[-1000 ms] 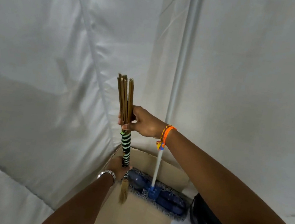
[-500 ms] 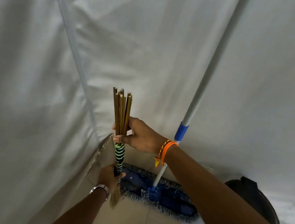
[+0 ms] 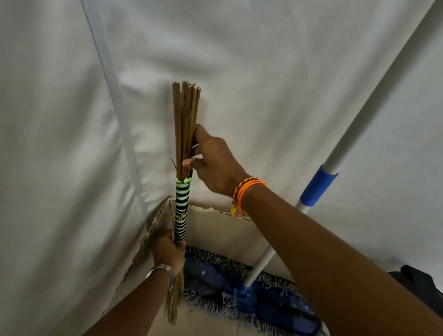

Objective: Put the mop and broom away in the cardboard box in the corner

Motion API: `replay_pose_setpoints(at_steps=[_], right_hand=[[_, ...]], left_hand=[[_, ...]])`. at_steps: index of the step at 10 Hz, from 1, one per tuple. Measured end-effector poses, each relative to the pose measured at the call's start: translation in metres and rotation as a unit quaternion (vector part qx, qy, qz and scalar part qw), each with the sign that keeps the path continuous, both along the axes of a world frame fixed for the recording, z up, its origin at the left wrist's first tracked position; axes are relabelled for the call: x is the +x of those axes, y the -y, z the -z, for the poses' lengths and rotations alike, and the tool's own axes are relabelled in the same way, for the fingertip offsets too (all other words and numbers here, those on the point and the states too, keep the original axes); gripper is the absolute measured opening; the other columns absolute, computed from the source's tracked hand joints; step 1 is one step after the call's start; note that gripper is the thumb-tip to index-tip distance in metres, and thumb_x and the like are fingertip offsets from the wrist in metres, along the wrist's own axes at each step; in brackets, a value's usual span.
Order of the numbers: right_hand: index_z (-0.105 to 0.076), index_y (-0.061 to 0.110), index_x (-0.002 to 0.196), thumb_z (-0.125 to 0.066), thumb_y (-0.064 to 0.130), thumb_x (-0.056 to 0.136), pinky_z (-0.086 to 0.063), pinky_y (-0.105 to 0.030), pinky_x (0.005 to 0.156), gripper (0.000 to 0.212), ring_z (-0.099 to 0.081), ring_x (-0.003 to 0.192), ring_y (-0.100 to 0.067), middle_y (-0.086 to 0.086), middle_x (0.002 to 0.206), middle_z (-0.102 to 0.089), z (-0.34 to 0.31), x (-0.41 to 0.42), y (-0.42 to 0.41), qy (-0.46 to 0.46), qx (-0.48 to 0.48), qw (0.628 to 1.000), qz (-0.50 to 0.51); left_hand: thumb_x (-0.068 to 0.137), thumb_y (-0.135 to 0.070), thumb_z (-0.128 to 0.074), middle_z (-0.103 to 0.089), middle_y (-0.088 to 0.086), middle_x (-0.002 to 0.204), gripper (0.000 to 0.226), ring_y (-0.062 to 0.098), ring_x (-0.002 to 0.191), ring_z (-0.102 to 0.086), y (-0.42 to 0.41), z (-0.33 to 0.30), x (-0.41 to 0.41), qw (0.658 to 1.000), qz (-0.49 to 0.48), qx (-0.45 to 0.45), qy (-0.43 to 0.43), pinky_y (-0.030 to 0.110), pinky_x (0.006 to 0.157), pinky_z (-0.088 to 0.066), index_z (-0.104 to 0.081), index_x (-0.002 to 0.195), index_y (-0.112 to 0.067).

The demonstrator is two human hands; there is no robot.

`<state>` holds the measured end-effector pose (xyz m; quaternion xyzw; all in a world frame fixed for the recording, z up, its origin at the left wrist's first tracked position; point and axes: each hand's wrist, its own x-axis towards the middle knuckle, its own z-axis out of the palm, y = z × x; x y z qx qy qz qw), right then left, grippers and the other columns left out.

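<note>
Both hands grip broom [image 3: 184, 132] upright over cardboard box [image 3: 224, 225] rim.

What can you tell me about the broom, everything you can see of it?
The broom is a bundle of thin brown sticks, bound midway with green, black and white striped wrapping. It stands nearly upright, bristle tips pointing down into the cardboard box. The right hand holds the bare sticks; the left hand grips below the wrapping.
</note>
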<state>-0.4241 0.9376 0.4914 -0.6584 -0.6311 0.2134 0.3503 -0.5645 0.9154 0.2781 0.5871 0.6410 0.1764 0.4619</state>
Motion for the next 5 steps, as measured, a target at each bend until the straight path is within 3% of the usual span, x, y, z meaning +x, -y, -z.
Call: replay_pose_setpoints(at_steps=[1, 2, 3, 4, 5], right_hand=[[-0.048, 0.005, 0.114, -0.070, 0.002, 0.079, -0.056, -0.040, 0.083, 0.042, -0.066, 0.095, -0.032, -0.017, 0.104, -0.068, 0.010, 0.007, -0.020, 0.038, -0.003, 0.999, 0.019], [-0.055, 0.005, 0.105, -0.078, 0.012, 0.074, -0.056, -0.042, 0.082, 0.039, -0.068, 0.091, -0.035, -0.018, 0.098, -0.072, 0.027, 0.010, -0.032, 0.063, -0.033, 0.997, 0.039], [-0.061, 0.005, 0.102, -0.082, 0.018, 0.071, -0.056, -0.042, 0.083, 0.040, -0.069, 0.088, -0.032, -0.017, 0.094, -0.074, 0.036, 0.013, -0.034, 0.041, -0.046, 0.997, 0.051], [-0.060, 0.003, 0.114, -0.087, 0.026, 0.065, -0.055, -0.042, 0.090, 0.061, -0.068, 0.088, -0.027, -0.015, 0.097, -0.072, 0.045, 0.022, -0.026, 0.018, -0.093, 0.992, 0.079], [-0.059, 0.003, 0.116, -0.086, 0.026, 0.066, -0.053, -0.043, 0.093, 0.062, -0.069, 0.090, -0.027, -0.015, 0.098, -0.072, 0.051, 0.026, -0.018, -0.021, -0.104, 0.989, 0.107]], left_hand=[[0.086, -0.003, -0.064, -0.070, 0.022, 0.109, 0.031, 0.039, 0.106, -0.066, -0.006, 0.011, 0.006, 1.000, -0.006, -0.023, -0.002, 0.041, 0.083, -0.053, -0.062, 0.116, 0.001], [0.085, -0.003, -0.066, -0.063, 0.019, 0.126, 0.055, 0.037, 0.118, -0.060, -0.004, 0.016, 0.011, 0.998, 0.038, -0.044, 0.002, 0.044, 0.100, -0.049, -0.047, 0.136, -0.004], [0.085, -0.005, -0.066, -0.055, 0.015, 0.136, 0.069, 0.034, 0.125, -0.054, -0.004, 0.015, 0.013, 0.995, 0.063, -0.075, 0.022, 0.042, 0.106, -0.045, -0.033, 0.146, -0.009], [0.083, -0.009, -0.068, -0.049, 0.018, 0.141, 0.072, 0.036, 0.128, -0.052, 0.017, 0.021, 0.005, 0.996, 0.052, -0.064, -0.022, 0.043, 0.106, -0.046, -0.032, 0.145, -0.005], [0.083, -0.015, -0.068, -0.049, 0.015, 0.143, 0.070, 0.034, 0.126, -0.054, 0.031, 0.024, -0.001, 0.997, 0.042, -0.025, -0.064, 0.045, 0.102, -0.050, -0.034, 0.144, -0.009]])
